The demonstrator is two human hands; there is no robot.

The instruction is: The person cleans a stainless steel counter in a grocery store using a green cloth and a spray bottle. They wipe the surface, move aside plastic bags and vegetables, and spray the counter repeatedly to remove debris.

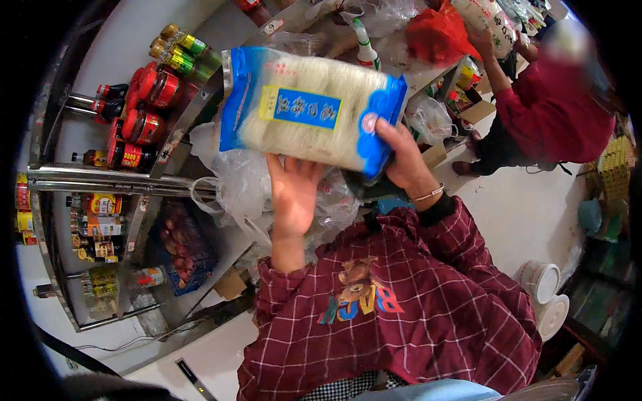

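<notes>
A plastic pack of dried rice vermicelli [301,113], with blue ends and a printed blue label, is held up in front of me. My right hand [406,160] grips its lower right end, the thumb lying on the blue film and the fingers underneath. Under the lower edge, my left hand [293,200] bears the pack palm up, its fingertips hidden behind it. Below the hands are clear plastic bags [235,185] with their contents hard to make out. A white spray bottle with a green top [366,47] and a red plastic bag [439,35] are beyond the pack.
Metal shelves [115,185] at left carry sauce bottles and red-lidded jars [158,87]. A blue crate [185,250] holds reddish onions or similar produce. At right, another person [541,110] holds a white printed bag [484,25]. White buckets [544,283] stand near my right side.
</notes>
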